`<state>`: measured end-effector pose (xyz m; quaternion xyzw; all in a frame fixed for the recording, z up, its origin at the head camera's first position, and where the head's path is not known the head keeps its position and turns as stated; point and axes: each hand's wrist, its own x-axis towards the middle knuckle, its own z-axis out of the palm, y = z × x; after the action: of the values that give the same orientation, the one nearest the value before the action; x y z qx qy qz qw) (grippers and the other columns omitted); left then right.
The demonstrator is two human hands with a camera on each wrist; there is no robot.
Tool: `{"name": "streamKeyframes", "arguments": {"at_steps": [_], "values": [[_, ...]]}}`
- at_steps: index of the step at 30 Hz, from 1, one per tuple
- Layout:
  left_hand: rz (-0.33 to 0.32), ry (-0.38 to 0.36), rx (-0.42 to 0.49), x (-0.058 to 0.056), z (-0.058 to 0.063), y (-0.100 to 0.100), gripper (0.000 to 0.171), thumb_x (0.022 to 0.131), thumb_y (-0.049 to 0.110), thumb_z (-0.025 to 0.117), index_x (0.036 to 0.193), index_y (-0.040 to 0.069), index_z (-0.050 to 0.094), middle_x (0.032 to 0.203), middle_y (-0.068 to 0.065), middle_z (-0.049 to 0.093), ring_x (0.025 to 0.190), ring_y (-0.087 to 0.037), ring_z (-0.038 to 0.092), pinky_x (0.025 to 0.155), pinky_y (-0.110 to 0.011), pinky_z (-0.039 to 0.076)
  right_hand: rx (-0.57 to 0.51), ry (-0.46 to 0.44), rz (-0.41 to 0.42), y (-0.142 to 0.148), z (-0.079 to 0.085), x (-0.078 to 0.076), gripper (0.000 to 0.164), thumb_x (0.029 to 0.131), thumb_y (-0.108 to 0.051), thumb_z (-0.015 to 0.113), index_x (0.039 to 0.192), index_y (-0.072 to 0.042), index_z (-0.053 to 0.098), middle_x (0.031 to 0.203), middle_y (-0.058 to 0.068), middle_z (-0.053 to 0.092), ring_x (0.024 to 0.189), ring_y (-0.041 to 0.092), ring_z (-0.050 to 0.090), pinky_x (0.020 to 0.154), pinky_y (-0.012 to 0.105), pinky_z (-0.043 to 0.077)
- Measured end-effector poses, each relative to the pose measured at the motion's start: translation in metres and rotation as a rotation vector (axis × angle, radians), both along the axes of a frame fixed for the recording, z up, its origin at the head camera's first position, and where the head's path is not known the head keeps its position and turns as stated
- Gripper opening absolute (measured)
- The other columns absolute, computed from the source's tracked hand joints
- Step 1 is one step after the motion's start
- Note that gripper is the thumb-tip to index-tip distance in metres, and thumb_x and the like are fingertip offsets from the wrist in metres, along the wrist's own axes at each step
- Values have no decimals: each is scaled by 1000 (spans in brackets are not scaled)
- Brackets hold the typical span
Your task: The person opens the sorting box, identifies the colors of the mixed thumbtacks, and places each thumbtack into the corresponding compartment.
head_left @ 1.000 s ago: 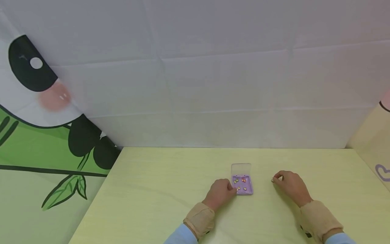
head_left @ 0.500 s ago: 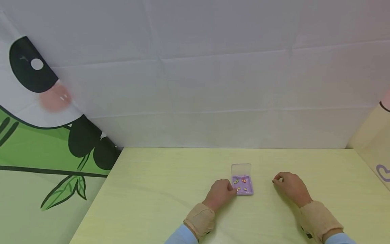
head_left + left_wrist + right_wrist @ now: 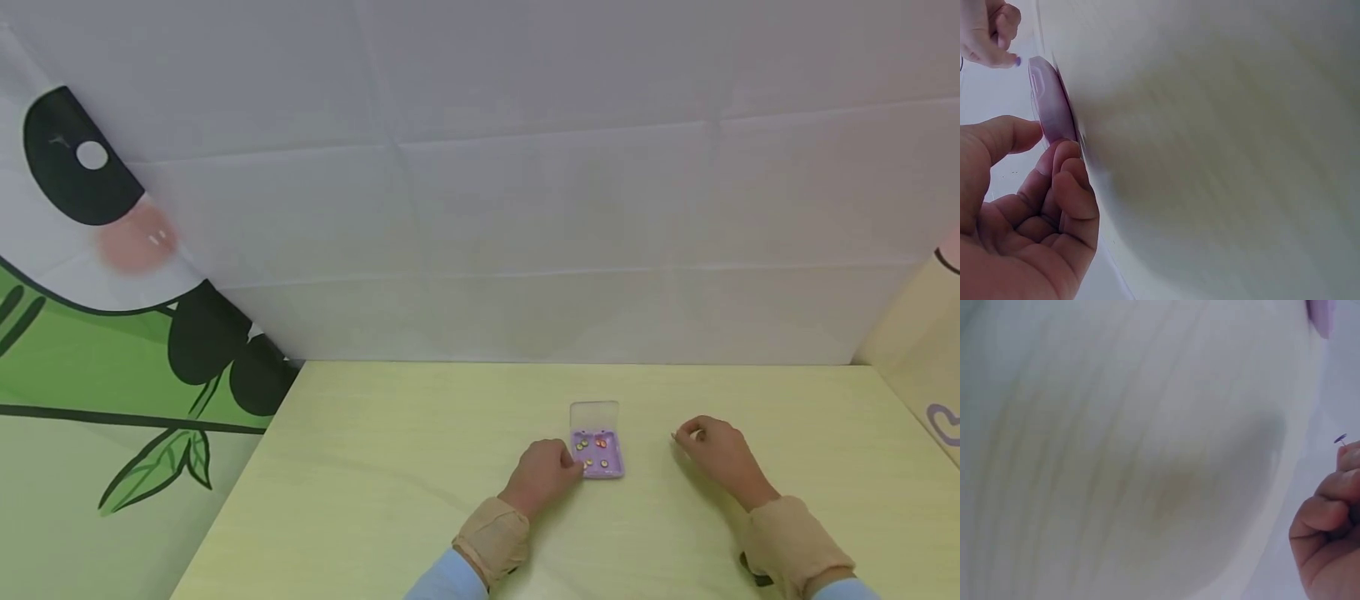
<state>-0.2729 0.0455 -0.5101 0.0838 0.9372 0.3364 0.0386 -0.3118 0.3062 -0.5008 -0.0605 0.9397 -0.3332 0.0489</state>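
Observation:
A small purple case [image 3: 615, 454] stands on the table with its clear lid [image 3: 594, 414] raised at the back. Several tiny stud earrings [image 3: 604, 463] sit inside it. My left hand [image 3: 542, 477] pinches the case's near left corner between thumb and fingers, clearly seen on the case [image 3: 1052, 103] in the left wrist view. To the right, apart from the case, my right hand [image 3: 718, 457] holds a tiny stud earring [image 3: 1340, 438] by its thin post at the fingertips. Its flat purple head points away from the fingers in the right wrist view.
The pale yellow table [image 3: 390, 467] ends at a white cloth backdrop [image 3: 480, 208]. A printed cartoon sheet [image 3: 97, 358] hangs on the left, and a cream printed panel [image 3: 915, 375] borders the right side.
My right hand has shifted very slightly, and the earring at its fingertips looks turned. The left hand and the case have stayed in place.

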Motion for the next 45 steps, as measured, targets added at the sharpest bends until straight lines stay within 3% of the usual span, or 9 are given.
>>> {"name": "streamKeyframes", "arguments": {"at_steps": [6,10,13,18,29,33,37,40,45], "values": [[-8,-8,-3,4,2,-2,22,82,16,65,66,1,66,63,-5,63,56,-9,43,55,-26,44,-204,-112,-80,-2,9,7,44,97,-28,47,113,10,60,59,0,55,53,13,45,51,30,41],[-14,-9,-9,6,0,-3,21,82,16,65,66,1,66,64,-5,63,56,-9,43,55,-26,45,-372,-114,-51,1,15,15,47,99,-33,47,113,11,57,52,-9,44,49,10,41,54,27,41],[-22,-2,-8,7,-1,-4,21,82,16,65,66,1,66,64,-6,64,56,-9,43,55,-26,45,-556,-131,2,4,17,22,39,100,-32,45,104,4,59,51,-12,42,49,9,39,54,29,34],[-30,2,-1,11,-2,-6,22,81,16,65,66,1,66,63,-5,63,55,-9,43,54,-26,44,-876,-205,82,5,19,29,34,101,-24,44,69,-15,54,51,-10,44,49,13,34,57,41,21],[-49,14,-13,18,-6,-9,23,81,17,66,66,1,66,65,-7,65,56,-10,44,56,-26,46,-1507,-364,492,-3,25,39,49,102,-1,7,61,-3,32,54,8,17,47,22,12,49,33,4],[-51,6,-11,20,-6,-10,23,82,17,66,66,1,66,65,-7,65,56,-10,45,56,-27,46,-1661,-410,599,-8,27,44,53,101,-2,1,65,1,39,54,7,17,48,20,11,48,31,3],[-52,0,-7,22,-7,-11,22,81,17,65,65,1,66,64,-5,63,56,-9,43,55,-25,45,-1762,-421,701,-11,28,49,61,101,-3,-1,89,6,59,56,6,18,48,19,12,48,29,4],[-56,5,-3,24,-8,-12,22,81,16,66,65,1,66,63,-4,62,55,-9,43,54,-25,44,-1808,-419,757,-14,29,53,61,101,-4,0,105,8,59,57,5,19,48,18,13,48,28,5],[-61,6,0,29,-7,-14,22,81,15,65,65,1,65,63,-5,63,55,-9,42,53,-25,43,-1848,-418,807,-17,30,59,57,102,-5,2,112,10,57,58,5,19,49,18,14,48,27,6]]}}
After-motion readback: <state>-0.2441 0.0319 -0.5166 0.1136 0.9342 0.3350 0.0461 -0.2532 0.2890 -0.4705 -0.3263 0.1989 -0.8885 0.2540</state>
